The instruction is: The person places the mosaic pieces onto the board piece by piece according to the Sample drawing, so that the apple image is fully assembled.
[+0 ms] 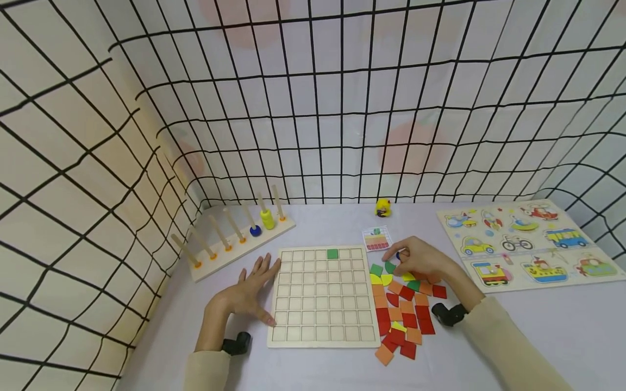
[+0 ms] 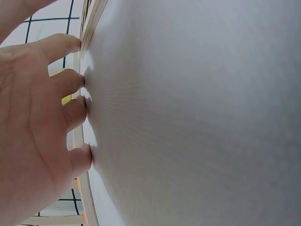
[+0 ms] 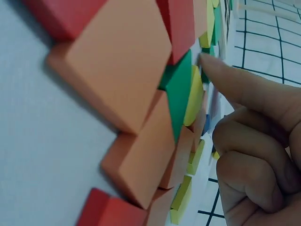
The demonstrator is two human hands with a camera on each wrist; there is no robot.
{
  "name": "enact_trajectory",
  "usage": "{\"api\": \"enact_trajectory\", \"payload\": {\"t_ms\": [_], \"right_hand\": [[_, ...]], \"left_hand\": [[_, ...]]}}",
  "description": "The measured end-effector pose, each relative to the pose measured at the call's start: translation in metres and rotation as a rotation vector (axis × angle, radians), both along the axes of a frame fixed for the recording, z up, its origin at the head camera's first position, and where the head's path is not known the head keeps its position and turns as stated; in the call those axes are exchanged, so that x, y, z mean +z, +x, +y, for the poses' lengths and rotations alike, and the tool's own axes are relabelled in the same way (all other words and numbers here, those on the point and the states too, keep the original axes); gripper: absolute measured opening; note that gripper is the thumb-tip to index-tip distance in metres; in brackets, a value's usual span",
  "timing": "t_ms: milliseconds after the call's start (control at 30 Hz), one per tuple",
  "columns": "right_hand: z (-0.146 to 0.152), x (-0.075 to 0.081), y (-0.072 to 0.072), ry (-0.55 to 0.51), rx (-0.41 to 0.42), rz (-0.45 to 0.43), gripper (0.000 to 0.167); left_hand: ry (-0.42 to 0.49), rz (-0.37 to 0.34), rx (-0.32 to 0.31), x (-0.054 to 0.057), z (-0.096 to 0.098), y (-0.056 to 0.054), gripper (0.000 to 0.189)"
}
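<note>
A pale wooden grid board (image 1: 323, 343) lies flat in the middle, with one green square tile (image 1: 332, 253) in its top row. My left hand (image 1: 249, 293) is spread at the board's left side, thumb and forefinger at its edge; in the left wrist view, fingertips (image 2: 81, 155) rest on the table. To the right, my right hand (image 1: 420, 259) is low over loose tiles, forefinger and thumb beside a dark green rounded tile (image 1: 389, 267). Its other fingers (image 3: 249, 174) are curled. Whether the tile is pinched cannot be made out. Something small and blue (image 1: 399, 254) shows behind the forefinger.
Red, orange, yellow and green tiles (image 1: 407, 307) lie heaped along the board's right edge. A pattern card (image 1: 377, 239) sits above them. Behind are a peg stand (image 1: 210, 269) with blue and yellow beads, a yellow toy (image 1: 383, 207) and a picture puzzle board (image 1: 533, 244).
</note>
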State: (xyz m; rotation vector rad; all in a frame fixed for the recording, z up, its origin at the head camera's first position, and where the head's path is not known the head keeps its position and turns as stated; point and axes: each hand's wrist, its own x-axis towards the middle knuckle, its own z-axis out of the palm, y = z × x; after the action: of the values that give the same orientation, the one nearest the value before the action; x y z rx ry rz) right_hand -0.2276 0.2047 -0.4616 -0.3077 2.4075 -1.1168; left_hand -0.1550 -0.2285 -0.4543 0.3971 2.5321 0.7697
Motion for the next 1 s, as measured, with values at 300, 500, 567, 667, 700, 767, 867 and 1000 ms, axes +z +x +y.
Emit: {"api": "enact_trajectory", "payload": {"t_ms": [300,500,567,667,700,767,867,1000], "right_hand": [[-0.004,-0.001,-0.005,0.107,0.008,0.020,0.022],[-0.005,0.008,-0.010,0.096,0.030,0.095,0.022],[-0.012,0.010,-0.011,0.058,0.014,0.094,0.026],[-0.030,0.011,-0.012,0.007,0.014,0.090,0.029],[-0.037,0.012,-0.013,-0.004,0.015,0.097,0.028],[-0.052,0.011,-0.014,-0.025,0.021,0.107,0.025],[-0.075,0.011,-0.017,-0.070,0.032,0.124,0.022],[-0.102,0.009,-0.019,-0.149,0.018,0.092,0.024]], "left_hand": [[-0.006,0.001,0.006,-0.001,-0.002,0.000,0.142],[0.014,0.000,-0.001,-0.004,-0.003,-0.002,0.142],[0.017,-0.003,0.001,-0.004,-0.004,-0.003,0.142],[0.018,-0.002,-0.003,-0.003,-0.003,-0.004,0.142],[0.020,0.000,-0.001,-0.002,-0.003,-0.004,0.142],[0.027,0.003,0.002,-0.001,-0.002,-0.005,0.142],[0.038,-0.001,0.011,0.000,0.000,-0.005,0.141],[0.044,-0.012,0.023,-0.001,0.001,-0.004,0.141]]}}
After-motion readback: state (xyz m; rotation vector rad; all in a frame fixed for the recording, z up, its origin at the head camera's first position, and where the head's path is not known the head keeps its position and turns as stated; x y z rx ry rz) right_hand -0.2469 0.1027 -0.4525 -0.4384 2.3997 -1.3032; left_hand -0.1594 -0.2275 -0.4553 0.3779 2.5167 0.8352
